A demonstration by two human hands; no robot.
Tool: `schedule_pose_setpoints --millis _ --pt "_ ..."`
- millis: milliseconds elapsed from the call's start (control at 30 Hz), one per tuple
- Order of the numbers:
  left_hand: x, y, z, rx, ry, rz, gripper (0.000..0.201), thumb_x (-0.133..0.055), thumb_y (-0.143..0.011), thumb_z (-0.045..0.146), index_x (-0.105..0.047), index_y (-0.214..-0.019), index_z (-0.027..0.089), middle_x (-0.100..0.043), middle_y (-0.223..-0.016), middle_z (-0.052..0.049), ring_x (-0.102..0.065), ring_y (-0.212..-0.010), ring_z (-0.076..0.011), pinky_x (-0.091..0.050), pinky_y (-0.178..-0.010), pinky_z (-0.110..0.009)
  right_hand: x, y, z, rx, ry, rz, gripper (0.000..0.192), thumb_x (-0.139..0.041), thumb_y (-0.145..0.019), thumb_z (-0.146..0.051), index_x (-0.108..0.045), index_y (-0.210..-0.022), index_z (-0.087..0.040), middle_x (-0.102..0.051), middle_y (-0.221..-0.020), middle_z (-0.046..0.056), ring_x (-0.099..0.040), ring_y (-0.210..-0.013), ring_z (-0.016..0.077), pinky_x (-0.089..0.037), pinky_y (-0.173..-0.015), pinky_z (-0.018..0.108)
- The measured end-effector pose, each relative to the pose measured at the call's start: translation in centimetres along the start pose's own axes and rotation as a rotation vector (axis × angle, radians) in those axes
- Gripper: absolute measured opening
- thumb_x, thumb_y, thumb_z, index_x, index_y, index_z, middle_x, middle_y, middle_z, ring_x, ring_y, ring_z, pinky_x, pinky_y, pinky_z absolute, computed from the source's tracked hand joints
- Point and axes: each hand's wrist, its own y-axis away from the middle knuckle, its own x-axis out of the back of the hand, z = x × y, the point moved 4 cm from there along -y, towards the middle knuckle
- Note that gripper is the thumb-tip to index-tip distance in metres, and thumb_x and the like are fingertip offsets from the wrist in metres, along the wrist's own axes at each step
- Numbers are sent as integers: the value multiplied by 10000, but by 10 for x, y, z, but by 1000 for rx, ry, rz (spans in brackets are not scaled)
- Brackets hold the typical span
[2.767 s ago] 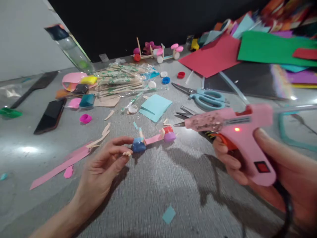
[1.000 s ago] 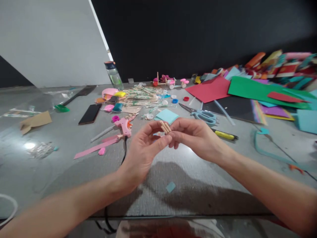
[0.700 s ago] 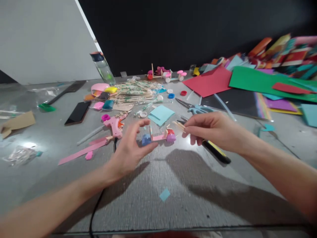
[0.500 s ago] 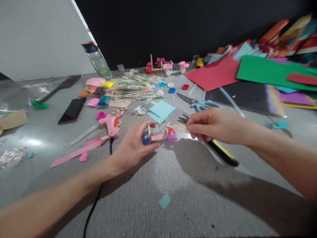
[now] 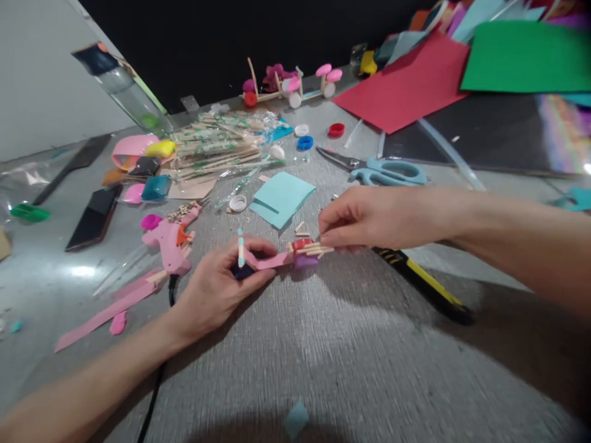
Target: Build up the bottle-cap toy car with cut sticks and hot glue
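Observation:
My left hand (image 5: 219, 277) is closed around the dark blue end of a small handmade toy vehicle (image 5: 272, 262). The toy has a pink strip for a body, a short upright stick with light-blue bands, and red and purple parts at its right end. In the pinched fingers of my right hand (image 5: 357, 216) are several short wooden sticks (image 5: 314, 248). Their tips lie over the toy's red part; whether they touch it I cannot tell. Short stick pieces (image 5: 301, 229) rest on the table just behind.
Blue-handled scissors (image 5: 390, 171) and a black-and-yellow utility knife (image 5: 425, 284) lie near my right hand. To the left are a pink glue gun (image 5: 168, 243) with its cord and a phone (image 5: 95, 216). Light-blue paper (image 5: 284, 197), wrapped sticks (image 5: 217, 147) and a water bottle (image 5: 127, 92) stand farther back.
My right hand has moved left, bringing the sticks from beside the toy to over its red end. The left hand has tilted the toy slightly. The camera view has shifted.

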Motion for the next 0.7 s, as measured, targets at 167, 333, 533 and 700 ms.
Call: schedule_pose_setpoints --millis 167,333,533,700 --pt "-2 0 0 9 26 16 36 -757 -860 262 -737 -879 239 -773 -982 -46 -726 -895 -203 -582 -785 -333 1 -3 2 -3 4 -1 342 -645 -896 -191 -628 -556 -215 -569 -505 -28 -425 -433 78 -306 -394 227" --pt "-2 1 -1 14 23 8 49 -754 -859 247 -733 -902 235 -773 -991 -40 -724 -912 -196 -584 -807 -328 -1 -5 0 -43 12 13 362 -708 -872 -195 -607 -525 -209 -547 -482 -38 -402 -410 65 -287 -388 231" --pt "-3 1 0 -12 33 10 19 -743 -871 241 -725 -870 234 -770 -980 -45 -723 -912 -197 -588 -807 -339 -3 -6 -2 -89 -17 28 358 -740 -834 -175 -605 -504 -205 -505 -444 -37 -370 -388 65 -249 -378 245" --pt "-4 1 2 -14 41 22 31 -740 -875 230 -721 -899 229 -763 -970 -50 -719 -908 -193 -583 -793 -330 -4 -6 -3 -74 7 -8 369 -668 -880 -202 -599 -518 -203 -494 -443 -36 -363 -382 64 -225 -367 241"
